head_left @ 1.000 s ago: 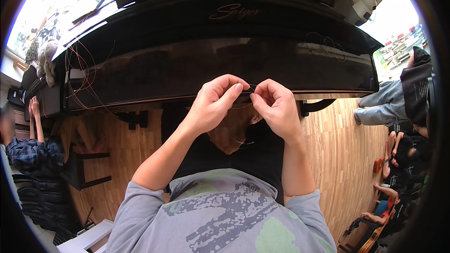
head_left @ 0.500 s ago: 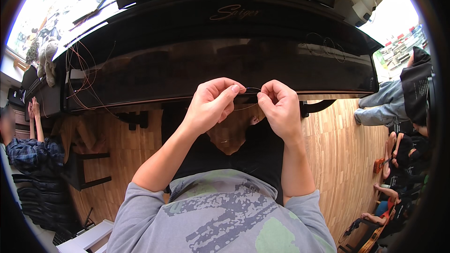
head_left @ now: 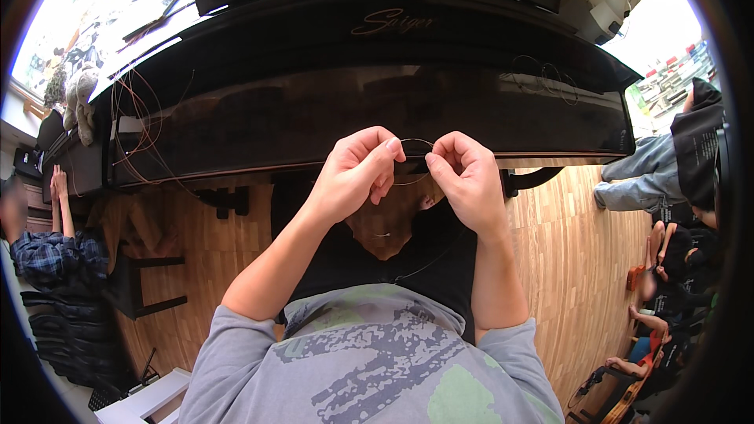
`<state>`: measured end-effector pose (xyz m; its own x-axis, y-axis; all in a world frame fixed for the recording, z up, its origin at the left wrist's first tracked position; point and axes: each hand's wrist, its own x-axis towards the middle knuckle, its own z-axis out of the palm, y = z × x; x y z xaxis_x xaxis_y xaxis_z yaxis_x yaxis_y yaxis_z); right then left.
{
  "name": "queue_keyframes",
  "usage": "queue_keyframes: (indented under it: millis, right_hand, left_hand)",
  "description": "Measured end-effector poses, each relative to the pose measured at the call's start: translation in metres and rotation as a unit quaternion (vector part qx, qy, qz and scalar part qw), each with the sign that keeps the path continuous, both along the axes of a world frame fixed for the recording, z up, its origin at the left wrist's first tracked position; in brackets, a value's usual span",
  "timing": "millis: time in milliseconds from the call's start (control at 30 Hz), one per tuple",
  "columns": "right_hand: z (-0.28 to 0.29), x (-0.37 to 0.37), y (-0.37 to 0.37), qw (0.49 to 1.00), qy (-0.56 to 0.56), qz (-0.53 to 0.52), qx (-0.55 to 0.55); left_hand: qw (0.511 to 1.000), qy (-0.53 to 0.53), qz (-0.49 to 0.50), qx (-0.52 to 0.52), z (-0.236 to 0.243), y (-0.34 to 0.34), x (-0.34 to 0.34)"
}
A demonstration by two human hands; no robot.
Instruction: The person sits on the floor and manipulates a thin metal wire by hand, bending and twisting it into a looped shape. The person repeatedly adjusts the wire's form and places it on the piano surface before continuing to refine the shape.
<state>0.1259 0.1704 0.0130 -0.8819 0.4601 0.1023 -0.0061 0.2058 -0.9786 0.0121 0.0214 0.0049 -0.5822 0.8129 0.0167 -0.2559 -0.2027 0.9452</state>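
Thin wire (head_left: 417, 140) spans the gap between the hands, by the near edge of the black piano (head_left: 314, 122); flatter half a second ago, it now arches upward, so it seems bent, not let go. Left hand (head_left: 355, 174) and right hand (head_left: 470, 180) each pinch it, thumb against forefinger. Near left, a white box-like object (head_left: 141, 395) hides its contents.

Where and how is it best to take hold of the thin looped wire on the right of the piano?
Once free, the right hand could probably pinch the near edge of the looped wire, coming from the near side and above: its thin, open curves spread over the black piano, uncovered.
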Motion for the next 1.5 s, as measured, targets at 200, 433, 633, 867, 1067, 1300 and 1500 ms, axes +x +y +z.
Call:
queue_keyframes:
  millis: [200, 433, 633, 867, 1067, 1300, 1500]
  right_hand:
    - [0.009, 0.016, 0.015, 0.988, -0.032, 0.059, -0.137]
    - [0.006, 0.039, 0.036, 0.964, 0.052, 0.067, -0.253]
    - [0.000, 0.047, 0.052, 0.901, 0.187, 0.223, -0.323]
    - [0.007, 0.029, 0.047, 0.864, 0.231, 0.203, -0.399]
    - [0.014, 0.015, 0.043, 0.895, 0.216, 0.072, -0.383]
    - [0.014, 0.014, 0.047, 0.903, 0.189, -0.007, -0.386]
    - [0.012, 0.013, 0.049, 0.921, 0.170, -0.070, -0.343]
  left_hand:
    - [0.992, -0.101, 0.063, 0.045, -0.004, -0.002, -0.010]
    - [0.983, -0.120, 0.116, 0.075, -0.013, -0.001, -0.014]
    - [0.981, -0.122, 0.126, 0.086, -0.016, -0.005, -0.017]
    - [0.982, -0.117, 0.132, 0.062, -0.015, 0.001, -0.004]
    - [0.991, -0.014, 0.131, 0.023, -0.019, -0.005, -0.004]
    - [0.983, 0.102, 0.153, -0.014, -0.024, -0.008, 0.000]
    - [0.967, 0.175, 0.180, -0.050, -0.024, -0.007, 0.006]
